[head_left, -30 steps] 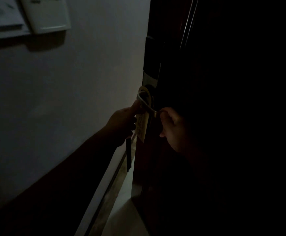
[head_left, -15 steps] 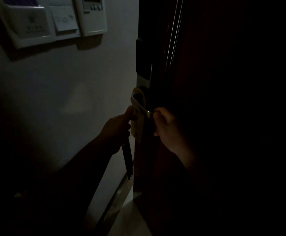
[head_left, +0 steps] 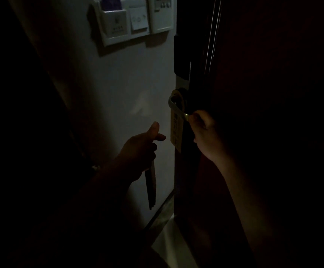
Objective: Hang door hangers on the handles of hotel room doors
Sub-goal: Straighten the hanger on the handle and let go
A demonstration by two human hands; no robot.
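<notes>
Hanger work looks nearly done at this door: the door hanger (head_left: 176, 126) has its loop round the handle (head_left: 170, 104), and its card drops flat along the door's edge, just beside the wall (head_left: 118, 105). Our right hand (head_left: 203, 130) is curled round the free end of the handle. Our left hand (head_left: 141, 147) sits apart from the card, thumb up and forefinger pointing at it, the lower fingers closed round a bundle of spare hangers (head_left: 151, 188), as we take those dark strips to be, which hangs downward. To finish well, we should seat the loop close to the handle's root so it cannot slip off the tip, then ease our right hand away without pressing the lever. Room is tight: the card hangs in the narrow slot between door (head_left: 253, 93) and wall, and the bundle dangles near the wall, so we would draw back toward ourselves, where space opens; the switch panel (head_left: 116, 24) sits well above
</notes>
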